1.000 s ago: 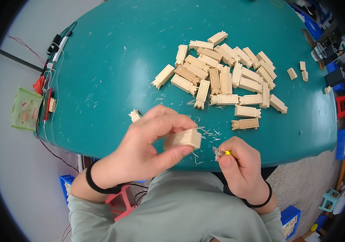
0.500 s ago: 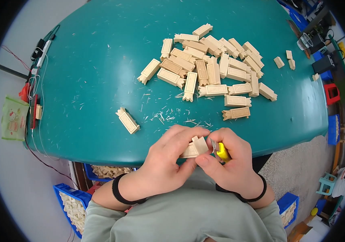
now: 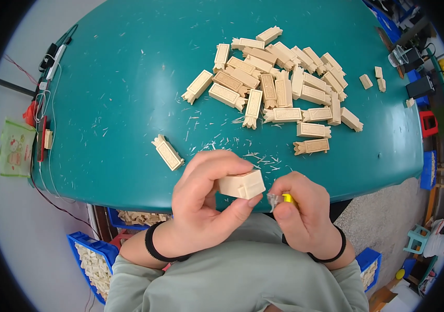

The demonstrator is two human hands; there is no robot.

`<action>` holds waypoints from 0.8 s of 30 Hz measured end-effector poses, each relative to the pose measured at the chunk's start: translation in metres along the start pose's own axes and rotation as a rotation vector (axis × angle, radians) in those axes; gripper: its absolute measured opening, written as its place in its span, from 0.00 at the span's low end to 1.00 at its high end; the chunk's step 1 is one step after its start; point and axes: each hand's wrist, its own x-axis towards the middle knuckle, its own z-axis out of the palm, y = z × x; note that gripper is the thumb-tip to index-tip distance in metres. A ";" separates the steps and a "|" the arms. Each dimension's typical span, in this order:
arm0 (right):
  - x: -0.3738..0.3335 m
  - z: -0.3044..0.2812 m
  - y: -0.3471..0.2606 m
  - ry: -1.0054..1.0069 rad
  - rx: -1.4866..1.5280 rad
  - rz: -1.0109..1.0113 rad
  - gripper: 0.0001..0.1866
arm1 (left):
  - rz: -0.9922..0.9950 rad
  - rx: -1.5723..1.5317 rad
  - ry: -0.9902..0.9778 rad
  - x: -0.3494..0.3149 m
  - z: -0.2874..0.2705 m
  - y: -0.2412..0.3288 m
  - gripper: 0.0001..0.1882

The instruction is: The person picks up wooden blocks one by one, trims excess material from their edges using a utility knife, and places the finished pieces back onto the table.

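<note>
My left hand grips a pale wooden block between thumb and fingers, its plain end with a small raised tab facing right. Just right of that block, my right hand is closed round a yellow-handled knife. Its grey tip shows beside my thumb, apart from the block; most of the handle is hidden in my fingers. Beyond my hands lies a loose pile of similar carved blocks with notched ends. One single block rests apart, ahead of my left hand.
Thin shavings are scattered over the green tabletop. Several small wooden pieces lie at the far right. A white power strip and cables line the left edge. Blue bins of wooden pieces stand below the table.
My hands have moved apart; the knife is now away from the block. My left hand has turned the block, showing more of its end. The view has shifted slightly.
</note>
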 end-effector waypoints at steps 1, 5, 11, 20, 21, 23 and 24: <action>0.001 0.001 -0.001 -0.007 -0.019 -0.005 0.13 | -0.002 0.002 0.000 -0.001 0.002 0.000 0.20; 0.003 0.003 0.000 0.021 -0.060 -0.014 0.13 | 0.014 -0.074 0.078 -0.002 0.004 -0.001 0.22; 0.002 0.002 -0.001 0.034 -0.096 -0.007 0.12 | 0.068 0.006 0.077 -0.001 0.003 0.001 0.22; 0.001 0.001 0.000 0.028 -0.099 -0.026 0.13 | 0.072 0.052 0.018 -0.001 0.001 0.004 0.21; 0.001 0.001 0.001 0.029 -0.099 -0.043 0.13 | 0.049 0.078 -0.042 -0.001 -0.001 0.004 0.21; 0.001 0.001 0.003 0.032 -0.100 -0.057 0.13 | 0.049 0.085 -0.061 -0.001 -0.003 0.003 0.21; 0.001 0.001 0.004 0.032 -0.110 -0.074 0.13 | 0.049 0.094 -0.078 -0.001 -0.003 0.003 0.21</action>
